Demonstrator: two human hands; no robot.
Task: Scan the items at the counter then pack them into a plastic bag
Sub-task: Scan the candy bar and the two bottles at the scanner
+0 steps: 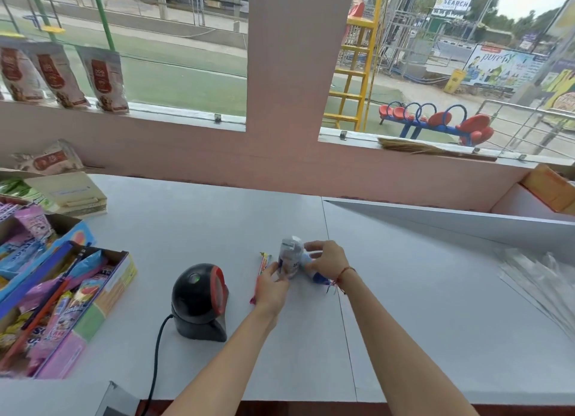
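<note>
Pale grey and smooth, the desk [193,229] runs under a pink wall with two open windows giving onto a playground and a street. Near the middle of the desk, a little toward the front edge, both hands meet around a small crumpled white-and-silver packet [290,260], which stands raised above the surface. The left hand [272,286] pinches the packet's lower left side with its fingers closed on it, and the right hand [326,260] curls around its right side, fingertips on the upper edge; a red thread is tied at that wrist. Beneath the right hand a blue-and-white item [317,277] lies on the desk, mostly hidden, so its kind cannot be told. Just left of the left hand lies a thin wrapped candy stick with red and yellow print [264,264], partly covered by that hand. Left of these, near the packet, stands a black dome-shaped barcode scanner with a red-rimmed window [199,300], facing right toward the packet, its black cable trailing to the front edge. Open cardboard boxes of colourful snack packets [62,294] crowd the left edge. Clear plastic bags [541,278] lie flat by the right edge, well apart from the hands.
</note>
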